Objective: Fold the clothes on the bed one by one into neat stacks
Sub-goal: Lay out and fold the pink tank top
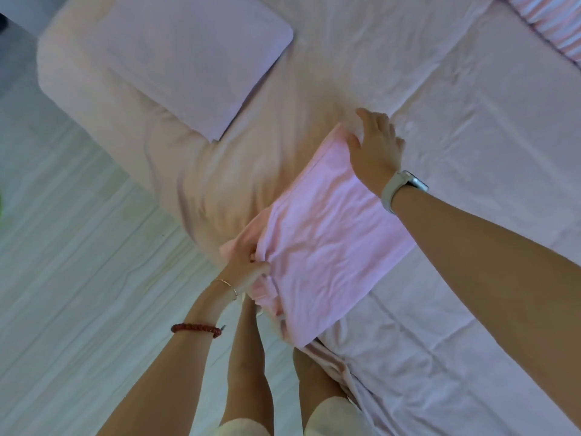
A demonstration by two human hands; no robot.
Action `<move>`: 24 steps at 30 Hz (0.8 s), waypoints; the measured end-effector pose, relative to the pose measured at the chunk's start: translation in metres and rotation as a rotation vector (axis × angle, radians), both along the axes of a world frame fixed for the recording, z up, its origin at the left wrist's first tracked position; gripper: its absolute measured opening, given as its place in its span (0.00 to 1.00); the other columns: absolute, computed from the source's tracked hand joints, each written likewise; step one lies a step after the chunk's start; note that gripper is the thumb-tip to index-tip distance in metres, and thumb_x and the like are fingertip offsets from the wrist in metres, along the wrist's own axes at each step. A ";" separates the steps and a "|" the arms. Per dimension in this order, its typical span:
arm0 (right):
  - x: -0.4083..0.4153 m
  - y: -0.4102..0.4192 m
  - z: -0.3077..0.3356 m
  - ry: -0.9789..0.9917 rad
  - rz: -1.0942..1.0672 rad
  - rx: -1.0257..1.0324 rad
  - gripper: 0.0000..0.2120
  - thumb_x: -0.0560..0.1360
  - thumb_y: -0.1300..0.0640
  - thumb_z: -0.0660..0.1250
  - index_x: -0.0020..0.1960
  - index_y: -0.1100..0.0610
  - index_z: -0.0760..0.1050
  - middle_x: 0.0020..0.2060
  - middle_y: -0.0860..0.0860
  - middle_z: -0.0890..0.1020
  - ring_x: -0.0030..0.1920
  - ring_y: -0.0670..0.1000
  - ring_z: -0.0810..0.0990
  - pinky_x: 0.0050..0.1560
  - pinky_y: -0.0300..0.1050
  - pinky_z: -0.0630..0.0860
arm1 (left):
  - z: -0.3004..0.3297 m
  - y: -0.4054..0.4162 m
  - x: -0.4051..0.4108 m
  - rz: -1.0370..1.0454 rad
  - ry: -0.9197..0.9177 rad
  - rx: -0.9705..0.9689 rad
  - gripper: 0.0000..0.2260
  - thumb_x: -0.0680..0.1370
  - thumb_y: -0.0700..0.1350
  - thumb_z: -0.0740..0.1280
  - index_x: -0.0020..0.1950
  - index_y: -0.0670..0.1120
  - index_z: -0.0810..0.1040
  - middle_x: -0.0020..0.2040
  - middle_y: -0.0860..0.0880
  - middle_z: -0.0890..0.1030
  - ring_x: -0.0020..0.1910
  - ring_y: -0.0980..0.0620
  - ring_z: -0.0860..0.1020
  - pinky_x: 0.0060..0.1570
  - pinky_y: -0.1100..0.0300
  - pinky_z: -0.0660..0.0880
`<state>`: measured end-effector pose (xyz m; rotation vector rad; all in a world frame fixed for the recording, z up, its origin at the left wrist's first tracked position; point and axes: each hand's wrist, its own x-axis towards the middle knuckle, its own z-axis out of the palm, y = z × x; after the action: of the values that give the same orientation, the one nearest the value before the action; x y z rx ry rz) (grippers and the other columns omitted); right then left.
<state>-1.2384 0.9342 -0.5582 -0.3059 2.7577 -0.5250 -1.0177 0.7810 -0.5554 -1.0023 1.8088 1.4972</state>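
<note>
A pink garment [327, 234] lies stretched out along the near edge of the bed [440, 89], partly folded lengthwise. My left hand [248, 265] pinches its near end at the bed's edge, fingers curled into the bunched cloth. My right hand [374, 143] reaches to the far end and grips the top corner of the garment, thumb on the cloth. A white watch sits on that wrist.
A lilac pillow [195, 58] lies at the back left of the bed. A striped pink cushion [553, 20] shows at the top right corner. Pale wood floor [63, 247] runs along the left. My legs stand against the bed's edge.
</note>
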 end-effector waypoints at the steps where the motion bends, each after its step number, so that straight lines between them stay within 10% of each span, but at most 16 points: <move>1: 0.007 0.005 0.001 0.102 0.077 0.048 0.20 0.79 0.55 0.56 0.71 0.53 0.64 0.67 0.54 0.69 0.65 0.57 0.68 0.65 0.53 0.60 | 0.003 -0.003 0.003 -0.037 -0.050 -0.019 0.18 0.60 0.40 0.62 0.50 0.44 0.71 0.33 0.49 0.66 0.31 0.51 0.65 0.31 0.62 0.63; 6: 0.065 0.022 -0.010 0.183 0.606 0.134 0.24 0.76 0.59 0.60 0.72 0.55 0.65 0.70 0.58 0.67 0.71 0.60 0.64 0.67 0.70 0.52 | 0.011 -0.017 0.023 0.107 -0.009 -0.049 0.24 0.69 0.35 0.59 0.63 0.50 0.71 0.41 0.51 0.75 0.34 0.55 0.73 0.27 0.66 0.70; 12: 0.080 0.019 -0.025 -0.051 0.528 0.249 0.23 0.79 0.52 0.54 0.74 0.50 0.59 0.75 0.54 0.55 0.75 0.59 0.51 0.66 0.71 0.49 | 0.006 -0.024 0.034 0.189 -0.110 -0.226 0.21 0.70 0.53 0.67 0.60 0.50 0.69 0.48 0.49 0.77 0.46 0.47 0.77 0.49 0.53 0.76; 18: 0.093 0.013 -0.026 -0.057 0.441 0.328 0.26 0.80 0.50 0.51 0.76 0.47 0.51 0.77 0.53 0.48 0.76 0.58 0.44 0.67 0.72 0.46 | -0.001 -0.014 0.040 0.434 0.026 -0.416 0.05 0.76 0.39 0.64 0.46 0.48 0.70 0.30 0.51 0.71 0.31 0.49 0.70 0.24 0.70 0.64; 24: 0.110 0.011 -0.016 0.010 0.463 0.299 0.28 0.78 0.52 0.55 0.76 0.48 0.52 0.76 0.57 0.53 0.74 0.63 0.52 0.65 0.74 0.50 | 0.006 0.005 0.030 -0.081 0.090 -0.920 0.25 0.74 0.40 0.68 0.70 0.42 0.67 0.67 0.37 0.70 0.64 0.37 0.70 0.62 0.42 0.66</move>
<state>-1.1288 0.9454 -0.5743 -0.8387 2.5961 0.0067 -0.9878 0.7857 -0.5493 -1.2333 2.6322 0.6144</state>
